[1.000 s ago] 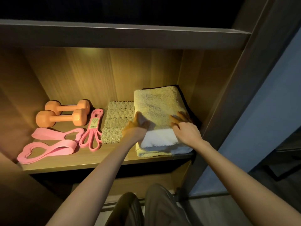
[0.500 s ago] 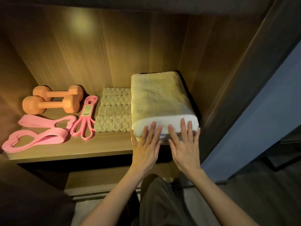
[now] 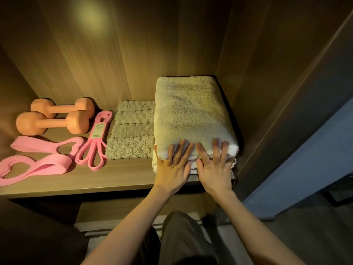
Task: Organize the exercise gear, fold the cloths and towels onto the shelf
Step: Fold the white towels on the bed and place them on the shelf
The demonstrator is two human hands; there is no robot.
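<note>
A folded cream towel (image 3: pixel 191 111) lies at the right end of the wooden shelf (image 3: pixel 95 180), on top of other folded cloth. My left hand (image 3: pixel 173 165) and my right hand (image 3: pixel 215 165) press flat, fingers straight, against the towel's front edge. Left of the towel lies a small folded textured cloth (image 3: pixel 131 131). Further left are a looped pink resistance band (image 3: pixel 97 138), flat pink heart-shaped bands (image 3: pixel 38 159) and two orange dumbbells (image 3: pixel 55 117).
The cabinet's right side panel (image 3: pixel 257 92) stands close against the towel stack. A lower shelf (image 3: pixel 133 211) sits under the front edge. A blue-grey wall (image 3: pixel 305 159) is at the right. My legs (image 3: pixel 183 240) are below.
My hands came off the towel's top and now press flat on its front edge. The stack sits further back on the shelf. The view has moved closer.
</note>
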